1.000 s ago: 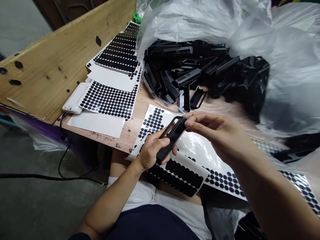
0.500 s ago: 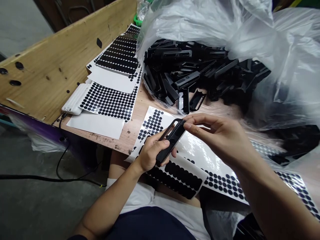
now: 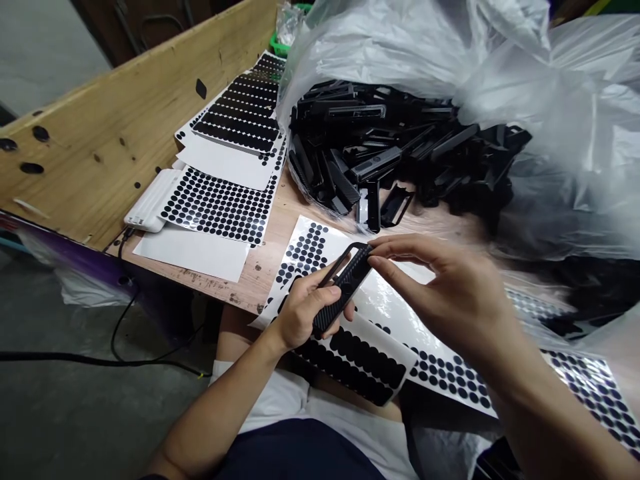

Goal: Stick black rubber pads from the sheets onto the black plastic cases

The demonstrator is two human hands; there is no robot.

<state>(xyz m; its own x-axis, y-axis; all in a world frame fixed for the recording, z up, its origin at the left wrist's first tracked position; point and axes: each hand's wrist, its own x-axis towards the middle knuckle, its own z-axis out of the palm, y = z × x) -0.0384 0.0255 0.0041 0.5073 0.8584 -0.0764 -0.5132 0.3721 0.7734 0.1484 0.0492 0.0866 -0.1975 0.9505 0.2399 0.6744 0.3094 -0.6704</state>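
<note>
In the head view my left hand (image 3: 313,307) is wrapped round a narrow black plastic cover (image 3: 345,287). The cover has a carbon-fibre-like weave on its face and a long open slot along one side. It is tilted, its upper end pointing away to the right. At that upper end my right hand (image 3: 425,267) has thumb and forefinger closed on the cover's corner; whether a small sticker sits between them I cannot tell. Under both hands lies a white sheet of round black stickers (image 3: 370,360), its near edge curling over my lap.
A clear plastic bag (image 3: 400,47) lies open, full of similar black covers (image 3: 375,163). More sticker sheets (image 3: 220,203) lie at the left beside a white power bank (image 3: 153,200) with a cable. A wooden board (image 3: 125,120) edges the table; a green basket (image 3: 280,47) stands at the back.
Both hands stay almost in place on the cover. My right hand has shifted slightly, its fingertips still at the upper end. The view has moved a little.
</note>
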